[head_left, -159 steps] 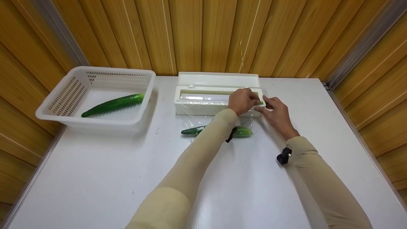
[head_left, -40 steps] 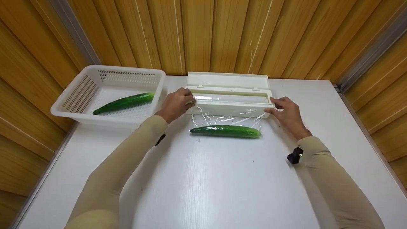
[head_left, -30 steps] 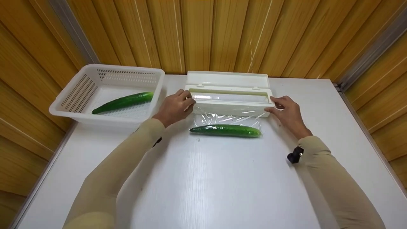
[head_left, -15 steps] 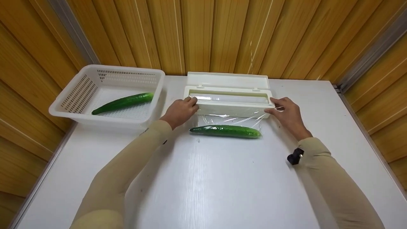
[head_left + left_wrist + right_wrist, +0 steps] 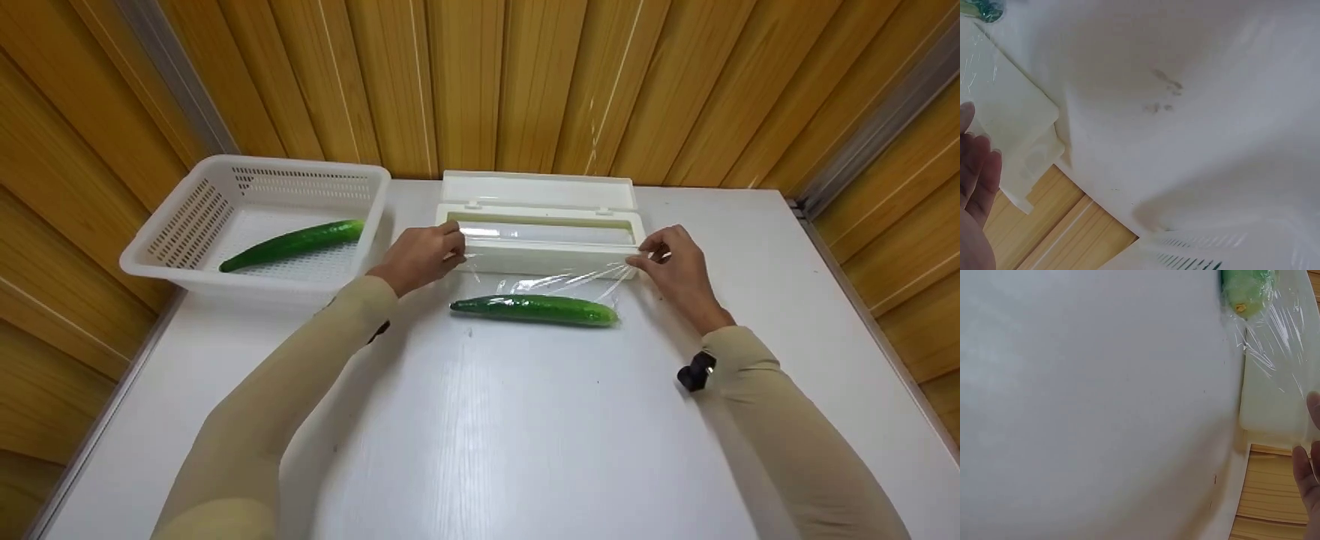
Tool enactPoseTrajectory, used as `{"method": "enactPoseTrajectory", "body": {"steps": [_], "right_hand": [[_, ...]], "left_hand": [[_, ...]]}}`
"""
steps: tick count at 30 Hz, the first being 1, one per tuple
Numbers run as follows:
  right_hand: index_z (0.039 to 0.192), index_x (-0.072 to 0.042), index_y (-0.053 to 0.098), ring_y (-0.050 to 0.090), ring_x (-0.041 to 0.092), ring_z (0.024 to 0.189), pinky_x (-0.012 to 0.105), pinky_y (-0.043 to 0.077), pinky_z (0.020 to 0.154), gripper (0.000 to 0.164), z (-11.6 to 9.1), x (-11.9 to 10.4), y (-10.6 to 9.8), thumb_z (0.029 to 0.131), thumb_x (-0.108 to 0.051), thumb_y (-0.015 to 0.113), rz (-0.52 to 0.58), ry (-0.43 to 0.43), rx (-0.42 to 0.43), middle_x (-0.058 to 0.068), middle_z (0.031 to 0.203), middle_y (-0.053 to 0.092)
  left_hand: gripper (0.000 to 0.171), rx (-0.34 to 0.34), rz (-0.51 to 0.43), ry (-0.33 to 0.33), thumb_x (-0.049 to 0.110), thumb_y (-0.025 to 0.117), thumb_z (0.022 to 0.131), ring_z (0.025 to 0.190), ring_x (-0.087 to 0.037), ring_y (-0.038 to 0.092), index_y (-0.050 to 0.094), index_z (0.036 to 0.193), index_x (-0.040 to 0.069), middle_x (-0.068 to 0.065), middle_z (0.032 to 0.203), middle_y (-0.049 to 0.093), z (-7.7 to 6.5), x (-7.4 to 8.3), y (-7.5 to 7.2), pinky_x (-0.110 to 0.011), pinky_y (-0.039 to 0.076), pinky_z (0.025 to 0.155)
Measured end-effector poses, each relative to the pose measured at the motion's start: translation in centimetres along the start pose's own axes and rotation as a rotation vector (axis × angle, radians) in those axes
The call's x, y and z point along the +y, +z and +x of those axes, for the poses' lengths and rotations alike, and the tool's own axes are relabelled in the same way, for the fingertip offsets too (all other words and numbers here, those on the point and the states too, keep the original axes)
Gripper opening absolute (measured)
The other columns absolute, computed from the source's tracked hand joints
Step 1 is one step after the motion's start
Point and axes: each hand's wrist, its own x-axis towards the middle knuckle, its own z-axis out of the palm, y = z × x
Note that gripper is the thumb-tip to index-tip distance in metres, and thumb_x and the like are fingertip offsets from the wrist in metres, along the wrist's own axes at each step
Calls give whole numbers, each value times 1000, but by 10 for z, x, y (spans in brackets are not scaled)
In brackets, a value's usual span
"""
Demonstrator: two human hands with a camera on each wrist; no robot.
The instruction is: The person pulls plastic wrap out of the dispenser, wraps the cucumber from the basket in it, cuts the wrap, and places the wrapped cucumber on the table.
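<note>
A cucumber (image 5: pixel 534 310) wrapped in plastic wrap lies on the white table, just in front of the white wrap dispenser box (image 5: pixel 555 261). From the box's front edge, clear plastic wrap (image 5: pixel 544 284) slopes down to the cucumber, with creases running toward the right hand. My left hand (image 5: pixel 421 257) is at the box's front left corner, thumb and fingers pinching the wrap's edge. At the front right corner my right hand (image 5: pixel 677 274) pinches the wrap between thumb and forefinger. The wrap roll (image 5: pixel 547 233) shows inside the box. Both wrist views catch the hands only partly.
A white perforated basket (image 5: pixel 251 277) stands at the back left, holding another cucumber (image 5: pixel 292 245). The dispenser's lid (image 5: pixel 538 191) is raised behind it. Wood-patterned panels (image 5: pixel 465 90) border the table (image 5: pixel 525 435) at the back and sides.
The left hand has moved from the box's right end to its left end, uncovering the cucumber. Lately it shifted slightly along that corner; the right hand's fingers rose a little.
</note>
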Motion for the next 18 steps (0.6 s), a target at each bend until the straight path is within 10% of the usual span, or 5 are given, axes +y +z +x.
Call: {"method": "enactPoseTrajectory", "body": {"steps": [18], "right_hand": [[117, 13, 65, 75, 16, 90, 32, 63, 81, 26, -9, -12, -16, 101, -5, 73, 447, 191, -205, 23, 108, 73]], "left_hand": [[18, -13, -476, -173, -2, 76, 96, 91, -25, 72, 77, 114, -3, -13, 102, 77, -2, 6, -10, -37, 60, 83]]}}
